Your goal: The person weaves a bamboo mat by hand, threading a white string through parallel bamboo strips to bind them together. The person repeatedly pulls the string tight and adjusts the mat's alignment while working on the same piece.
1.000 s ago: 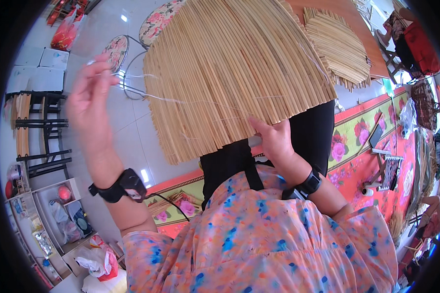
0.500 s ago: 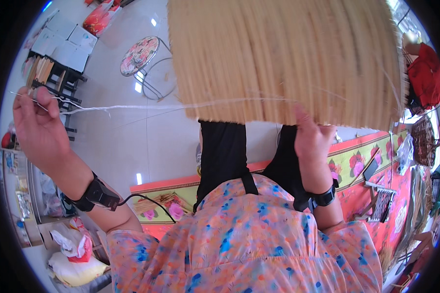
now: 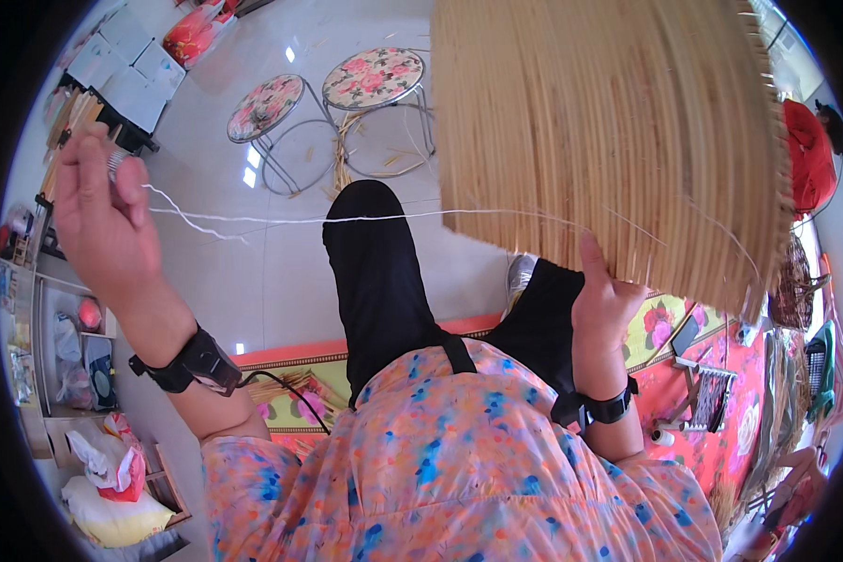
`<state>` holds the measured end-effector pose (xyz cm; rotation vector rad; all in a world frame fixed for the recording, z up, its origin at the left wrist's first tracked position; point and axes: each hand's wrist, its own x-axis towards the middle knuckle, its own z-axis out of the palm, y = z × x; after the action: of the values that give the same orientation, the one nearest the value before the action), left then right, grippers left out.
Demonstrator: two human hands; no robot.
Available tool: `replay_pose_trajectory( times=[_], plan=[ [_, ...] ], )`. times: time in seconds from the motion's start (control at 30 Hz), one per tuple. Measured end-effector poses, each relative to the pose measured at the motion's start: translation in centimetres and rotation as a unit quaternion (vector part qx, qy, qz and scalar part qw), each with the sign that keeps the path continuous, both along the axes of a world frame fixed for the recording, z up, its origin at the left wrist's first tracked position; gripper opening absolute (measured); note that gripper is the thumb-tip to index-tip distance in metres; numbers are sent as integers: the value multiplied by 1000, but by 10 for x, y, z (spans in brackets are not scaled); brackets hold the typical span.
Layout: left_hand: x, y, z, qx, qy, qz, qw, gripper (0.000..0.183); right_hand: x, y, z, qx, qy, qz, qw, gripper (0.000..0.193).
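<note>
My left hand (image 3: 108,211) is raised at the left, fingers closed on a needle and thread. The needle is hidden behind the fingers now. A ridged metal thimble ring (image 3: 116,165) sits on one finger. White thread (image 3: 290,220) stretches from this hand to a panel of straw stalks (image 3: 590,122) at the upper right, and a loose tail hangs below it. The panel is tan, its stalks laid side by side in rows. My right hand (image 3: 606,304) grips its lower edge, thumb on the near face; the other fingers are hidden behind it.
Two round stools with flowered seats (image 3: 373,79) stand ahead on the tiled floor, straw scraps around them. A flowered red and green cover (image 3: 665,328) lies beside me, with a thread spool (image 3: 662,437) and a small folding rack (image 3: 707,398). Shelves (image 3: 42,375) line the left side.
The panel has swung right and tilted, showing a second stool. My left hand has moved slightly right and turned; the needle no longer shows. My left knee has come up into view.
</note>
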<state>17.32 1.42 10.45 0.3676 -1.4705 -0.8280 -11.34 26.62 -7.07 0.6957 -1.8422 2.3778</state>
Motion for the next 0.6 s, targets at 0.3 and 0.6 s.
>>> replay_pose_trajectory(
  times=[0.3, 0.6],
  plan=[
    [10, -22, -39, 93, -3, -28, 995, 18, -6, -10, -36, 126, -112, 43, 985, 28],
    [53, -75, -43, 165, -74, 104, 978, 34, -9, -36, -23, 242, -23, 66, 968, 27]
  ],
)
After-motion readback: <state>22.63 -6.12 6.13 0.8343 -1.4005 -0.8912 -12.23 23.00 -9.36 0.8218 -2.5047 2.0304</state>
